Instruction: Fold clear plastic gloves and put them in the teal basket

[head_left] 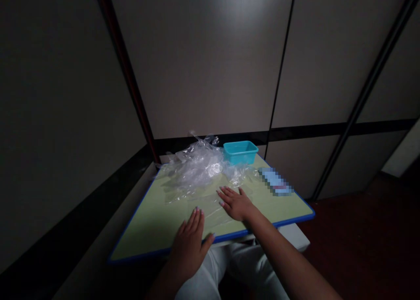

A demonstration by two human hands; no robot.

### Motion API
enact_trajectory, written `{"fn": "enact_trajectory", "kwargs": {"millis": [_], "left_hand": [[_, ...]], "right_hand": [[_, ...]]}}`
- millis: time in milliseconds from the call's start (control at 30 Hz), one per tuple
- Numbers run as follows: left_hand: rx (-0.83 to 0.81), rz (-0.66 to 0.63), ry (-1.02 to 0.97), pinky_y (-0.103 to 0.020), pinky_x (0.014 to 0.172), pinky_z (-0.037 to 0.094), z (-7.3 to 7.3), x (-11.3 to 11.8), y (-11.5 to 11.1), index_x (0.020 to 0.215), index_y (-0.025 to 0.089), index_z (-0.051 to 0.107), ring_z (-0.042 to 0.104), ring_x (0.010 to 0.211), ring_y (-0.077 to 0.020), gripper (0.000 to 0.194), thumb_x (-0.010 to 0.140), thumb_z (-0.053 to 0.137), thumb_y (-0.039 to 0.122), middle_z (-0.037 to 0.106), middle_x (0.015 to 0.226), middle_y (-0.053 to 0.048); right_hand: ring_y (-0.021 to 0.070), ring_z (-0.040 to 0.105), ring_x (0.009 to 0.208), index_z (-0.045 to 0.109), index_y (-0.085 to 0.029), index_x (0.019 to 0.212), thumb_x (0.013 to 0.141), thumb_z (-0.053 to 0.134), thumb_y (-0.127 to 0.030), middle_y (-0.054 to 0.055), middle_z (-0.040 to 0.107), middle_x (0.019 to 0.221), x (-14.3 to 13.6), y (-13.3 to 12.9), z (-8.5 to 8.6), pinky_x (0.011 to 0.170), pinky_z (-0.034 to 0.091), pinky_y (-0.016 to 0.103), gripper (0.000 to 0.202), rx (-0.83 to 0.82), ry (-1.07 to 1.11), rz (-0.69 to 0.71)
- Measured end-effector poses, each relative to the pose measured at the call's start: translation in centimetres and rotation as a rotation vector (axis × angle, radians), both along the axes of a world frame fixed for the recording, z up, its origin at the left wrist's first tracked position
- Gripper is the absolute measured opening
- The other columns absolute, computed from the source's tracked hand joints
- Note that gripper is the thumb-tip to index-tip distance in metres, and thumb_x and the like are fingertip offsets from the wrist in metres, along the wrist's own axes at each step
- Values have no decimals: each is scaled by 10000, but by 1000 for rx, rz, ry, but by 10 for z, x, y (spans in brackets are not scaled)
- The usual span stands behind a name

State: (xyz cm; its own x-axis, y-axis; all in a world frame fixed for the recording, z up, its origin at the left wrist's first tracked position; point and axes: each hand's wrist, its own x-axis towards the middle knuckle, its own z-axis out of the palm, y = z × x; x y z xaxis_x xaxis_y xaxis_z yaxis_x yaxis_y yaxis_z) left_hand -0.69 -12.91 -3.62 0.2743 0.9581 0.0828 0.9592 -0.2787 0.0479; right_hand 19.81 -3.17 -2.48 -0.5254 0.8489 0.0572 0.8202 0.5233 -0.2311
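Observation:
A clear plastic bag (215,211) lies flat on the pale green tabletop (144,227), between and under my hands. My left hand (190,243) rests at the table's near edge, fingers stretched forward and thumb out to the side, beside the bag. My right hand (235,202) lies palm down on the bag's right part, its fingers spread and pointing left. Neither hand grips anything. Beyond them is a loose heap of crumpled clear plastic bags (200,166), covering the back left of the table.
A turquoise plastic basket (241,153) stands at the back right, against the heap. A blurred-out flat object (275,181) lies near the right edge. Blue trim (229,235) borders the table. Cabinet panels (203,72) rise behind it, and a white surface (293,236) shows below its right front.

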Motion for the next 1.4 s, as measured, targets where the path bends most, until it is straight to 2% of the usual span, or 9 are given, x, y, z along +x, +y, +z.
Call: {"fn": "enact_trajectory", "kwargs": {"millis": [100,200,367,467,567,800,1067,1233,1400], "left_hand": [[-16,78,60,-500,1071,242,1,-6,-3,1394,29,306,193,1373,-284,723,877,286,533,218,1473,-188],[20,151,86,-590,1050,184,14,4,-1,1384,50,341,166,1371,-341,741,857,311,570,235,1465,-213],[86,41,-55,-514,1086,167,37,47,22,1432,122,250,85,1395,-281,714,886,223,582,152,1510,-133],[36,-9,-120,-478,1105,152,37,72,43,1442,121,213,86,1399,-238,711,897,166,576,134,1516,-97],[-42,5,-143,-500,1104,142,28,79,58,1447,115,181,90,1400,-227,702,905,120,557,135,1515,-85],[-34,85,-66,-539,1085,146,5,36,60,1440,165,230,126,1394,-250,694,888,160,581,150,1511,-85],[-6,182,53,-528,1063,203,3,-21,49,1430,153,253,160,1389,-246,674,875,281,534,187,1504,-100],[-11,197,63,-550,1056,199,7,-29,44,1433,131,232,164,1388,-243,672,880,269,512,179,1504,-106],[-14,200,22,-597,1040,177,11,-28,42,1432,125,227,141,1391,-259,655,887,261,486,159,1506,-126]], "right_hand": [[188,136,1386,180,-272,1446,941,181,-465,16,150,1510,0,-1,1,1056,75,598,541,-2,9,3],[189,131,1387,178,-271,1447,943,183,-459,20,147,1511,-1,-2,4,1058,70,595,538,-10,10,4],[201,126,1388,178,-272,1448,945,210,-411,29,149,1514,0,-2,7,1058,75,591,523,-21,-12,15],[217,117,1389,176,-267,1448,923,291,-397,37,143,1515,2,-1,5,1052,84,602,553,-23,-44,57],[229,117,1388,158,-279,1449,896,355,-410,33,137,1516,2,1,3,1042,91,619,602,-20,-53,72],[196,122,1388,171,-270,1449,940,216,-396,17,145,1514,-1,-1,1,1060,59,591,526,-9,-5,16],[191,120,1389,174,-283,1447,944,201,-419,16,148,1512,0,-2,4,1057,43,590,522,-21,6,3],[203,165,1378,234,-304,1430,954,203,-418,27,226,1495,0,-2,6,1041,-39,608,491,-16,106,-1],[239,211,1361,377,-280,1369,945,293,-398,55,337,1456,20,-3,19,1022,-131,593,448,152,272,-125]]}}
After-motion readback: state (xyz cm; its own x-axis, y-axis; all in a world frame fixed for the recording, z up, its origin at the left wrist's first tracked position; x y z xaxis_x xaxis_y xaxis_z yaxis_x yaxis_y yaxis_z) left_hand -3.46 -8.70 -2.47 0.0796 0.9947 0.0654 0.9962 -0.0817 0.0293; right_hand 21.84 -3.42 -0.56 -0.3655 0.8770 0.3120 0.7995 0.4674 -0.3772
